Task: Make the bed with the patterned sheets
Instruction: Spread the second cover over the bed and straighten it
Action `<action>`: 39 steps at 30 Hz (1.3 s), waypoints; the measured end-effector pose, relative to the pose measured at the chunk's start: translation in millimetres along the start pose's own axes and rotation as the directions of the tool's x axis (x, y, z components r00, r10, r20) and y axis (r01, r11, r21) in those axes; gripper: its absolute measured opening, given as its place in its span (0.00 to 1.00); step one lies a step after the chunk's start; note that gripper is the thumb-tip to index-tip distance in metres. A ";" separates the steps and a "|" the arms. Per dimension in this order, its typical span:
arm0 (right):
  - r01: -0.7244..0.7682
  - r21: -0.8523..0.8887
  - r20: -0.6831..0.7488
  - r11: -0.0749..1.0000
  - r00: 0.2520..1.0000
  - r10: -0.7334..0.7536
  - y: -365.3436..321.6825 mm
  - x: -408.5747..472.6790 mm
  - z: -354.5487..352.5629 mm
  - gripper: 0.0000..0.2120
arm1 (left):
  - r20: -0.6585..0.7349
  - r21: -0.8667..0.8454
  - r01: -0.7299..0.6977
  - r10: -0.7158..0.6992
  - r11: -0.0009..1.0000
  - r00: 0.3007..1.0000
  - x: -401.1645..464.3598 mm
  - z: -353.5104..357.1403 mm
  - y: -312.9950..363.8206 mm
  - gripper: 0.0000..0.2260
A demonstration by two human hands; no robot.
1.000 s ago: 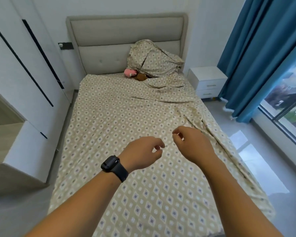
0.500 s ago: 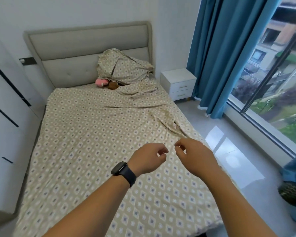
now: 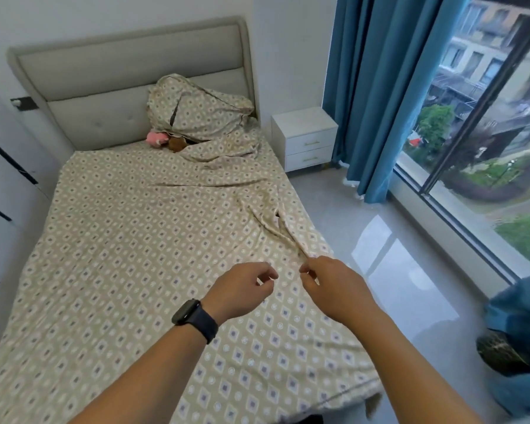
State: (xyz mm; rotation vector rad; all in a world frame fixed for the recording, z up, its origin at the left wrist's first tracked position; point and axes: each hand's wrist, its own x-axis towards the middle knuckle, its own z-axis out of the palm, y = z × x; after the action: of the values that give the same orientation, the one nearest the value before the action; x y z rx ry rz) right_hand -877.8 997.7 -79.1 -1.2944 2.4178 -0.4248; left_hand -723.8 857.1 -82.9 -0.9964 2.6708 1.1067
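A beige sheet with a diamond pattern [image 3: 129, 240] covers the bed, lying mostly flat with a long ridge of folds [image 3: 273, 221] near its right edge. A pillow in the same pattern [image 3: 196, 108] leans crumpled against the grey headboard [image 3: 104, 81]. My left hand [image 3: 242, 292], with a dark watch on its wrist, and my right hand [image 3: 334, 289] hover close together above the sheet's right half. Their fingers are loosely curled and nothing shows in them. The right hand's fingertips are next to the lower end of the folds.
A pink plush toy [image 3: 156, 138] and a brown one [image 3: 176, 143] lie by the pillow. A white nightstand [image 3: 303, 130] stands right of the bed, beside blue curtains [image 3: 380, 87] and a large window [image 3: 487, 133]. White wardrobe doors [image 3: 0, 179] line the left. A blue bundle [image 3: 520, 332] sits at lower right.
The view has swung right, bringing the window and floor into sight. Both hands keep the same curled pose above the sheet and now sit nearer the bed's right edge.
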 end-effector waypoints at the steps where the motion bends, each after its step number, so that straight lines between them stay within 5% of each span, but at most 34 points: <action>1: -0.012 0.002 0.001 1.000 1.000 0.012 12.2 2.1 -3.9 0.12 | 0.008 0.007 -0.014 0.014 1.000 1.000 9.3 6.5 12.0 0.10; 9: -0.072 -0.042 -0.025 0.997 0.997 0.071 78.5 10.0 -23.8 0.12 | 0.027 0.022 -0.117 0.116 0.993 0.993 83.2 38.4 79.5 0.09; 14: -0.162 -0.013 -0.091 0.987 0.983 0.160 136.6 58.1 -39.0 0.12 | 0.004 0.015 -0.004 0.004 1.000 1.000 115.6 59.7 94.5 0.07; 20: 0.123 -0.129 0.071 0.984 0.991 -0.115 213.1 131.8 -77.8 0.13 | -0.254 -0.205 0.262 -0.310 0.943 0.916 155.4 101.0 132.3 0.09; 26: 0.361 -0.119 0.209 0.925 0.920 -0.332 248.0 158.9 -114.4 0.11 | -0.283 -0.173 0.395 -0.430 0.902 0.857 144.9 160.8 202.7 0.12; 35: 0.473 -0.065 0.282 0.879 0.853 -0.438 311.7 154.6 -142.1 0.12 | -0.338 -0.210 0.494 -0.537 0.844 0.773 165.8 208.7 256.1 0.12; 39: 0.599 -0.027 0.359 0.800 0.753 -0.551 347.2 172.5 -145.1 0.11 | -0.372 -0.296 0.573 -0.645 0.764 0.667 175.1 238.1 299.2 0.11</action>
State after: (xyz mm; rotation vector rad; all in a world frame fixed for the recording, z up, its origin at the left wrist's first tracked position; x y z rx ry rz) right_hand -1285.4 1051.2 -127.7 -2.0025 1.7500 -0.1608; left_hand -1078.9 1077.2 -131.3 -2.2222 2.1928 1.0071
